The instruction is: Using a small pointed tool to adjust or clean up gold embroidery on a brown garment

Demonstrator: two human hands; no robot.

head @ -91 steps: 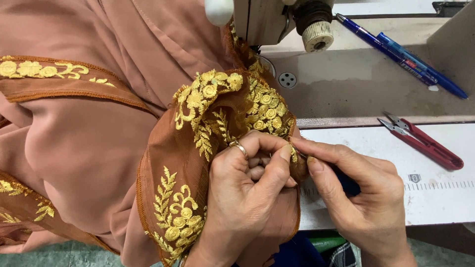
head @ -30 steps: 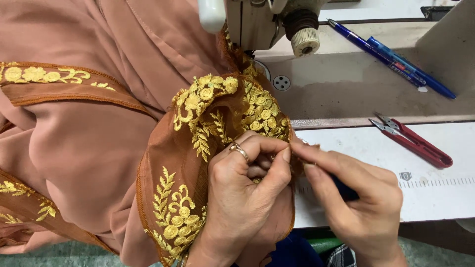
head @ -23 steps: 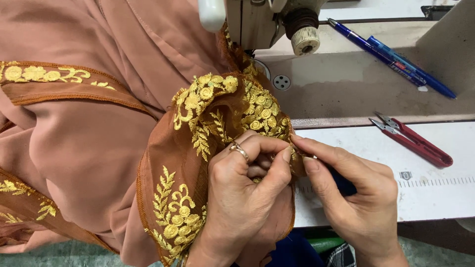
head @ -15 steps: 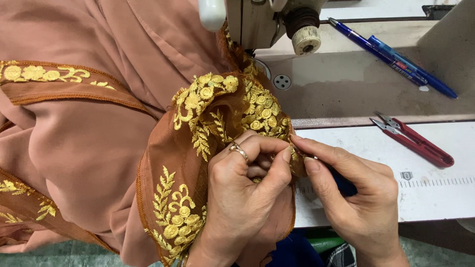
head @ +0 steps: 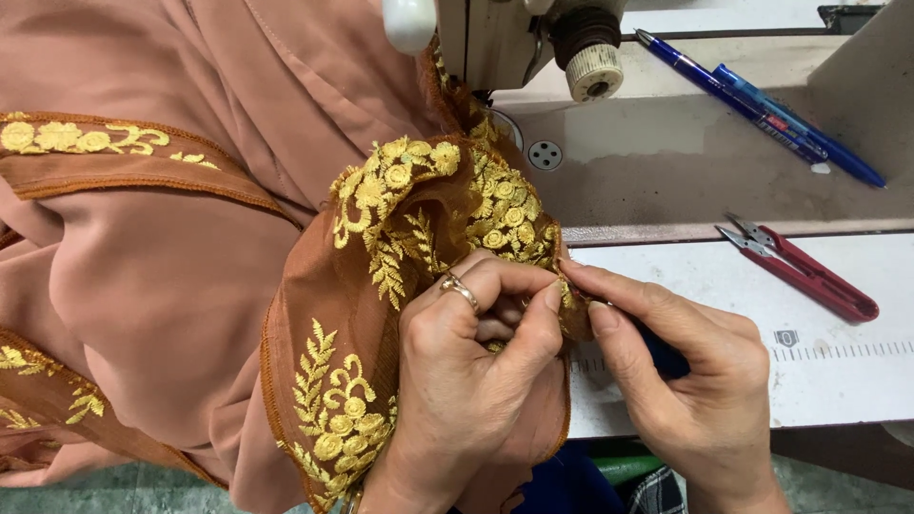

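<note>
A head-worn camera looks down at two bare hands working on a garment beside a sewing machine (head: 533,38), whose pale body sits at the top centre of the frame. Dusty-pink fabric (head: 162,286) fills the left half. Across the middle runs a sheer brown trim (head: 314,324) embroidered with gold flowers and leaves; it looks light, soft and limp, likely to slip and snag, so the firmer embroidered edge seems the best place to hold it.

The left hand (head: 466,381), wearing a ring, sits at lower centre with fingers curled tightly, bunching the trim's edge between thumb and forefinger. The right hand (head: 685,381), at lower right, presses thumb and forefinger together on the same edge, touching the left fingertips; a dark object shows beneath its palm, but what it is cannot be told.

On the white table (head: 838,381), red thread snips (head: 804,271) lie at the right. Two blue pens (head: 762,105) rest at the upper right.
</note>
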